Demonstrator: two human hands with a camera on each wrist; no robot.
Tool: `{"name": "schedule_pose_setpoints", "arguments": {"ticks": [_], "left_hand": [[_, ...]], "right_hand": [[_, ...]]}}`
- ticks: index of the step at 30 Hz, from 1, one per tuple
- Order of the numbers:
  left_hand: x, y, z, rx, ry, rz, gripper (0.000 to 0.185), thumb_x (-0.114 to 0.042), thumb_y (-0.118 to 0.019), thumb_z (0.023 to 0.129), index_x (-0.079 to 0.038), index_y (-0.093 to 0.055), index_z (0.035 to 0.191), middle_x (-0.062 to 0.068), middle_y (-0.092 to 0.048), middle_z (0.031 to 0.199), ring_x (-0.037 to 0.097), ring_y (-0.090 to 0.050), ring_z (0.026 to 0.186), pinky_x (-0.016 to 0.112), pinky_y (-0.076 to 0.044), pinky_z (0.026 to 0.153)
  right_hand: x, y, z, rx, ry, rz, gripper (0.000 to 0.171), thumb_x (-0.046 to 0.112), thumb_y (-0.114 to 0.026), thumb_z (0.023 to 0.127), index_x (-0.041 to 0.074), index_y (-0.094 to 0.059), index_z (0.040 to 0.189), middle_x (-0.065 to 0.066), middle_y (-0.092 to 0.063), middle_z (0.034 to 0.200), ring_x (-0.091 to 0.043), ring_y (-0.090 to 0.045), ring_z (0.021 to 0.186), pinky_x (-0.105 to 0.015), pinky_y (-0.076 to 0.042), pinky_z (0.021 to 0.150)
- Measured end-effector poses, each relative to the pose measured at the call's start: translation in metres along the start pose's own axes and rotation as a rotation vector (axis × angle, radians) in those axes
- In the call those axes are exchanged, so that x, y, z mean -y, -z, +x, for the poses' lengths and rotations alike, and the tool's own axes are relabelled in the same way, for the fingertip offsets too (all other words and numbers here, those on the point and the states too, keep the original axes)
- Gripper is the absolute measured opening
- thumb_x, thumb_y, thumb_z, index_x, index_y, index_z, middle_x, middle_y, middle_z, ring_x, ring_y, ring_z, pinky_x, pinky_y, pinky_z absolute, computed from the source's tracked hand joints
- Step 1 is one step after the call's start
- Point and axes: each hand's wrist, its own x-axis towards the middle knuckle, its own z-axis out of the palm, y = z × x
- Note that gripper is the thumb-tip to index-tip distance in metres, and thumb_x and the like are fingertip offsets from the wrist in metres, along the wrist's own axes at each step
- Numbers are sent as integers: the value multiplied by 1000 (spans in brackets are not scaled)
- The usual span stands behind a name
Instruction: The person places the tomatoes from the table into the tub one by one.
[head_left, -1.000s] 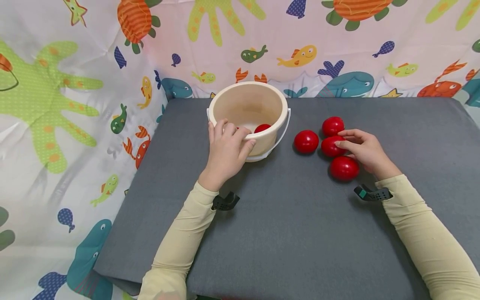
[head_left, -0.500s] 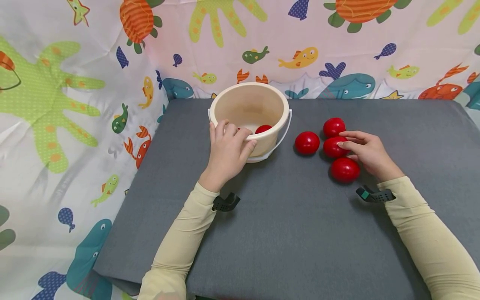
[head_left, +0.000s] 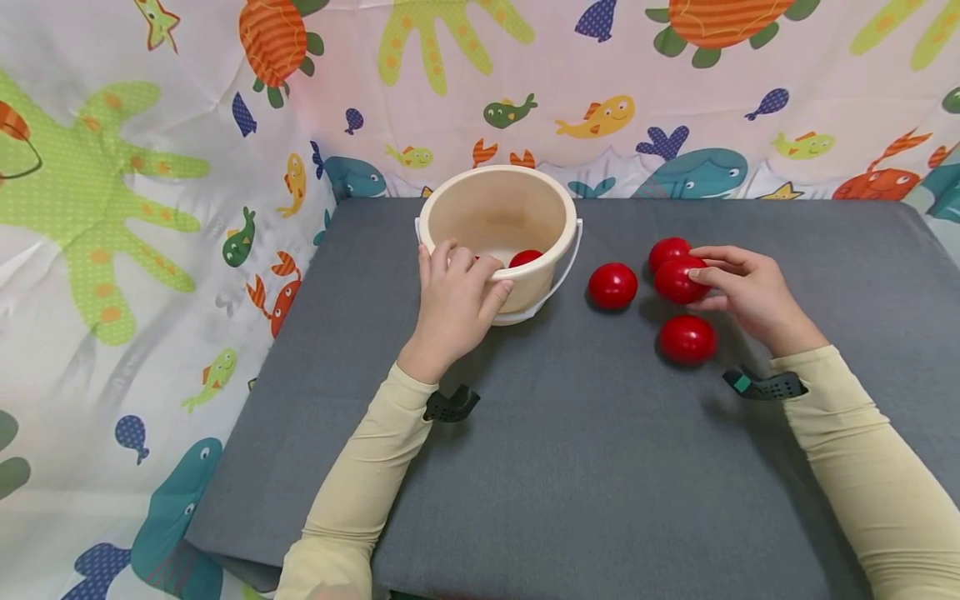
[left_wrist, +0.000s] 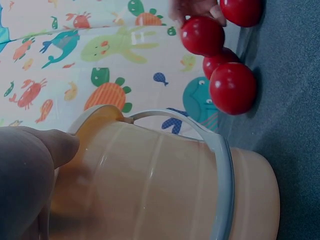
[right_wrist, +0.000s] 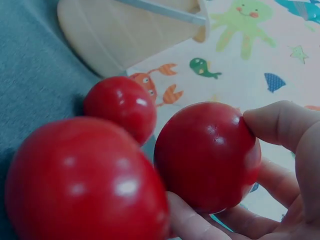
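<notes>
Grey felt covered the surface (head_left: pixel 585 467), and a cloth printed with fish, crabs and green hand shapes (head_left: pixel 112 208) hung behind and to the left of it.

On that felt the right hand (head_left: pixel 750 292) pinched a red ball (head_left: pixel 677 279) between thumb and curled fingers; in the right wrist view the ball sat against the fingertips (right_wrist: pixel 280 127), apparently raised a little off the felt. Just behind it lay a second red ball (head_left: pixel 666 249), partly hidden by the held one. A third red ball (head_left: pixel 687 339) lay near the hand on the side toward the person, and a fourth (head_left: pixel 612 285) lay farther left, between the hand and the bucket.

The left hand (head_left: pixel 453 304) gripped the near rim of a cream bucket (head_left: pixel 517 200), fingers hooked over the edge into it, thumb pressed on the outer wall. The bucket stood upright at the back of the surface, its pale handle (head_left: pixel 564 275) folded down along the right side. Inside, one red ball (head_left: pixel 525 257) showed at the bottom, and a sliver of red showed beside the fingers.
</notes>
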Motion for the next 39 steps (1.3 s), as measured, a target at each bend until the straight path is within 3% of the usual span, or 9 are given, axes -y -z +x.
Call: {"name": "schedule_pose_setpoints", "arguments": {"ticks": [5,11,29,34,39], "left_hand": [[0,0,0,9,6,-3,27,-33,-61,100,-11,-71,113,15,-62,108,38,-39,135,76,-11,118],[0,-1,0,4,4,1,27,-33,-61,100,-11,-71,113,16,-62,108,40,-39,136,76,-12,118],[0,-1,0,-2,4,0,28,-33,-61,100,-11,-71,113,16,-62,107,40,-40,136,76,-11,118],[0,-1,0,-3,2,0,28,-34,-61,100,-11,-71,113,16,-62,107,40,-40,136,76,-11,118],[-1,-1,0,-7,0,-2,28,-34,-61,100,-10,-71,112,16,-62,107,40,-40,135,76,-11,118]], "right_hand": [[11,-1,0,11,36,92,26,12,-68,97,19,-70,122,10,-71,105,-7,-69,91,-27,-62,66],[29,-6,4,10,51,113,24,12,-69,96,23,-72,117,8,-69,108,-8,-65,98,-26,-62,66],[102,-34,19,17,101,25,39,16,-74,93,13,-64,130,1,-60,119,-16,-55,112,-25,-62,66],[122,-44,24,39,159,78,34,11,-74,92,12,-68,126,-1,-62,119,-17,-56,112,-26,-61,64],[141,-58,29,43,236,-24,35,13,-71,94,10,-67,129,-1,-62,120,-17,-59,111,-24,-61,65]]}}
